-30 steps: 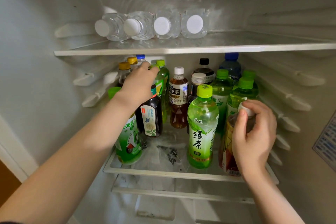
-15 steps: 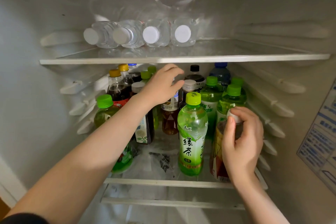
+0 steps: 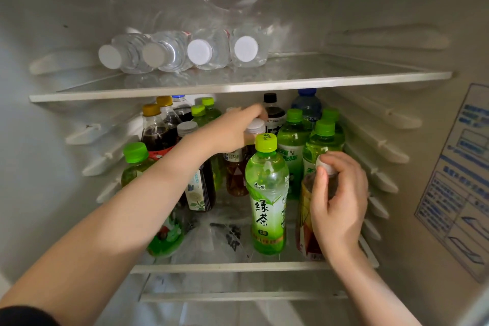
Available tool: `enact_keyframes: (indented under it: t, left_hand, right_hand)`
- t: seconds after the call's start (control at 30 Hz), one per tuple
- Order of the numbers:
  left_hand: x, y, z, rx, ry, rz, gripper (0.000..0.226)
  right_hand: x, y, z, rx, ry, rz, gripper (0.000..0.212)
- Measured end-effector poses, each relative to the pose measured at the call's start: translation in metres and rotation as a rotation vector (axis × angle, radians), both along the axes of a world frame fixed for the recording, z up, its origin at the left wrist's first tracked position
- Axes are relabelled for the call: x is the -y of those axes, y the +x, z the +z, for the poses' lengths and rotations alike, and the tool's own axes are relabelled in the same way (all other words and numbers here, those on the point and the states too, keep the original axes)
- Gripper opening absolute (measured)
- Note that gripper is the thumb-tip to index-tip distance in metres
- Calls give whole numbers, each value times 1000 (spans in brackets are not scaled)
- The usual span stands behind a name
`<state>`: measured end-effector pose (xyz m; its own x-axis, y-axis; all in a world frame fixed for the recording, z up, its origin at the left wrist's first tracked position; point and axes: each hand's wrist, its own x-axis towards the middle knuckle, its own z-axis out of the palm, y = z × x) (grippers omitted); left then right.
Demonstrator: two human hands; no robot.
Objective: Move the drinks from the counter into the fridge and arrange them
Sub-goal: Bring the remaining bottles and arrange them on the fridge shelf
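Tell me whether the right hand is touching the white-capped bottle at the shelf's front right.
Touching. The head view shows the right hand curled round the neck of the white-capped bottle.

Upper shelf: four water bottles. Below: seven green-capped bottles, two yellow-capped, two blue-capped, one black-capped, three white-capped, one amber bottle, cap hidden.

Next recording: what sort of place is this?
The inside of a fridge, likely a household one: glass shelves resting on moulded wall rails, clear water bottles lying on the upper shelf, and upright tea bottles crowding the lower one.
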<state>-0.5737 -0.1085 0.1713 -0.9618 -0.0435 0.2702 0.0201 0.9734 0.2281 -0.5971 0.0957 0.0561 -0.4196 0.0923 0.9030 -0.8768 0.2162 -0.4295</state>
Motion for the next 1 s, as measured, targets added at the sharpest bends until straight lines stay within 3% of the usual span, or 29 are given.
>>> enact_keyframes:
  t: [0.17, 0.63, 0.8, 0.93, 1.0]
  left_hand:
    - [7, 28, 10, 57, 42, -4, 35]
    - [26, 84, 22, 146, -107, 228, 31]
    - [19, 86, 20, 47, -328, 362, 33]
    - [14, 84, 15, -29, -593, 467, 50]
    - [18, 86, 13, -43, -618, 503, 59]
  right_hand:
    - [0, 0, -1, 12, 1, 2, 21]
    - [2, 0, -2, -1, -13, -21, 21]
    - [3, 1, -1, 2, -13, -30, 21]
    - [4, 2, -1, -5, -14, -37, 20]
    - [4, 2, -1, -4, -11, -46, 20]
